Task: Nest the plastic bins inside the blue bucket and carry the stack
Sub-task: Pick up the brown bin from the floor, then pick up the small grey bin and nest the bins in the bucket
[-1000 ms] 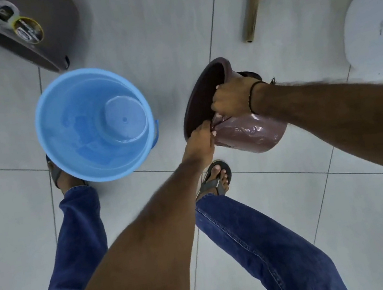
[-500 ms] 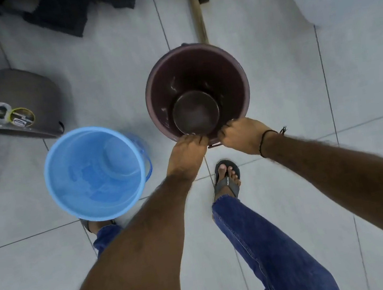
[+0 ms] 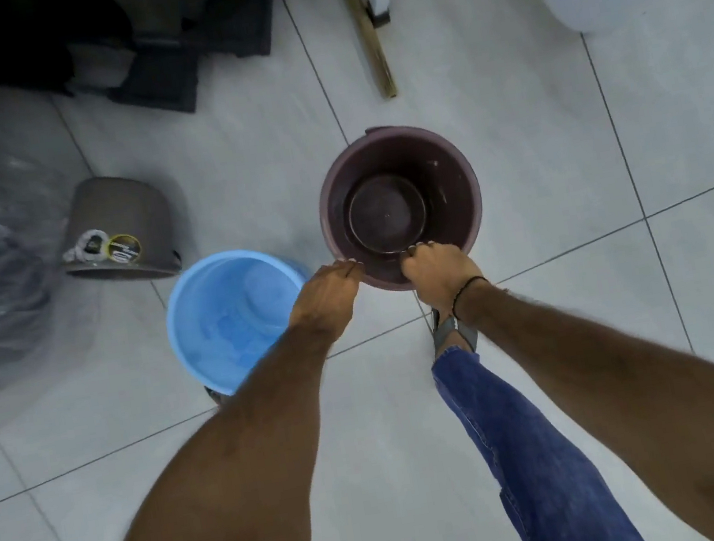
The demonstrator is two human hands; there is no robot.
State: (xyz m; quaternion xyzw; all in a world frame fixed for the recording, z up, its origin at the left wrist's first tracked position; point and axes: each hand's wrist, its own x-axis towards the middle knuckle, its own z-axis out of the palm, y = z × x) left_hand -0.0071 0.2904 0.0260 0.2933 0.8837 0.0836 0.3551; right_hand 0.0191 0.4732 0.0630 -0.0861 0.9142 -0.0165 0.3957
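- Both hands grip the near rim of the maroon bin (image 3: pixel 400 203), mouth up, seen straight down into it.
- Left hand (image 3: pixel 326 295): fingers curled over the rim at its near-left edge, closed on it.
- Right hand (image 3: pixel 434 272): fist closed on the rim just right of the left hand; black cord bracelet (image 3: pixel 465 291) on the wrist.
- The two hands sit close together, small gap of rim between them.
- Blue bucket (image 3: pixel 232 316): just left of the left hand, upright on the floor (image 3: pixel 567 201), mouth open, nothing nested in it. Left forearm crosses its near-right edge.
- Cannot tell if the maroon bin touches the blue bucket; the rims look near but apart.
- Brown bin (image 3: pixel 122 231): on the floor, further left and beyond the bucket, tipped on its side, stickers on its wall.
- Wooden stick (image 3: pixel 362 24) lies on the floor well beyond the hands.
- Jeans leg (image 3: pixel 525 444) and sandalled foot (image 3: pixel 453 334) right under the right wrist.
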